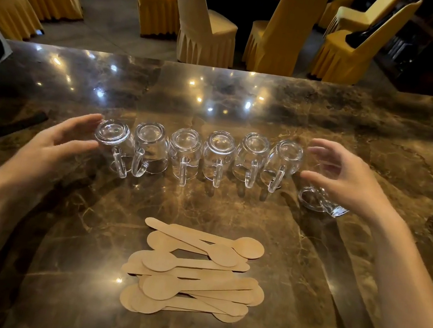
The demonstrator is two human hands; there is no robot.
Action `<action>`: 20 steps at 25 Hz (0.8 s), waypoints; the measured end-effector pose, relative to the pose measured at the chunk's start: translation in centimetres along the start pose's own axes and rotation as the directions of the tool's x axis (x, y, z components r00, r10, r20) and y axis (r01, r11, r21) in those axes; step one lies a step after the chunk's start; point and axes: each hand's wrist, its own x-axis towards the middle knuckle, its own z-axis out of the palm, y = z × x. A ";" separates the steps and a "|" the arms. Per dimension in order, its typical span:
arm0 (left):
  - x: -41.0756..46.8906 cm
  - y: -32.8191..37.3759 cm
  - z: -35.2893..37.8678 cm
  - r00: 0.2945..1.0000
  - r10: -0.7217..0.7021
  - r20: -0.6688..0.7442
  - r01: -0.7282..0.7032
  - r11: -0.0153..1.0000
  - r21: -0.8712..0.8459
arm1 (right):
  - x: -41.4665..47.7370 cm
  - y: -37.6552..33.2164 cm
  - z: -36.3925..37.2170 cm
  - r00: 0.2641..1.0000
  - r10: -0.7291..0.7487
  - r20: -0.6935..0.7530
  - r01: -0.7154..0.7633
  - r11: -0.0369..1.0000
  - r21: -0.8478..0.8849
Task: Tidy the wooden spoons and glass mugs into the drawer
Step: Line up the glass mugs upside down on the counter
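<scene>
Grip wide on both: left hand (71, 131) and right hand (341, 179) bracketing mug row (199, 155) on desk (383, 151); spoons (194, 272) untouched. Next: squeeze inward, lift.

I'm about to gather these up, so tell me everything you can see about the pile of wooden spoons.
The pile of wooden spoons lies flat on the marble counter, nearer the person than the row of glass mugs. They are thin, pale tan, flat-cut, with oval bowls and straight handles. They overlap loosely, bowls pointing both left and right. Neither hand touches them.
</scene>
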 end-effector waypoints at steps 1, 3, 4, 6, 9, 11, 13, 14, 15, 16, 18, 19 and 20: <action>-1.2 -0.3 1.1 0.985 0.048 -0.167 -0.039 0.998 0.055 | -0.8 0.5 -0.1 0.995 0.010 -0.098 -0.009 1.000 0.008; -3.5 -1.1 3.1 0.915 0.169 -0.366 -0.059 0.954 0.293 | -2.4 1.6 0.2 0.970 0.095 -0.223 -0.096 0.995 0.007; -4.5 -1.7 3.7 0.898 0.210 -0.386 -0.043 0.916 0.399 | -3.1 2.3 0.5 0.953 0.169 -0.250 -0.174 0.985 -0.001; -6.1 -2.9 4.6 0.918 0.228 -0.324 0.002 0.816 0.578 | -4.2 3.3 1.3 0.917 0.306 -0.257 -0.323 0.946 -0.025; -7.3 -3.9 5.3 0.962 0.183 -0.204 0.037 0.649 0.760 | -5.5 3.8 2.6 0.905 0.322 -0.277 -0.347 0.937 -0.047; -7.5 -3.7 5.8 0.973 0.155 -0.172 0.058 0.555 0.829 | -6.1 4.1 3.3 0.894 0.292 -0.340 -0.313 0.950 -0.006; -7.3 -3.2 6.1 0.978 0.136 -0.155 0.070 0.490 0.869 | -6.4 4.2 3.7 0.881 0.255 -0.398 -0.258 0.965 0.047; -7.3 -3.1 6.1 0.980 0.128 -0.152 0.074 0.473 0.878 | -6.6 4.3 3.8 0.880 0.231 -0.415 -0.229 0.972 0.055; -7.4 -3.0 6.2 0.981 0.123 -0.147 0.075 0.459 0.885 | -6.7 4.4 3.8 0.883 0.203 -0.423 -0.204 0.978 0.043; -7.5 -3.0 6.2 0.982 0.122 -0.141 0.072 0.449 0.891 | -6.8 4.5 3.8 0.889 0.179 -0.422 -0.189 0.982 0.019; -7.6 -3.1 6.2 0.982 0.127 -0.136 0.065 0.448 0.892 | -6.9 4.8 3.7 0.901 0.150 -0.406 -0.172 0.985 -0.018; -7.6 -3.1 6.2 0.982 0.130 -0.137 0.065 0.452 0.890 | -6.8 4.9 3.6 0.906 0.142 -0.400 -0.163 0.986 -0.019; -7.6 -3.1 6.2 0.982 0.129 -0.140 0.066 0.456 0.887 | -6.8 5.0 3.6 0.908 0.136 -0.396 -0.152 0.988 -0.009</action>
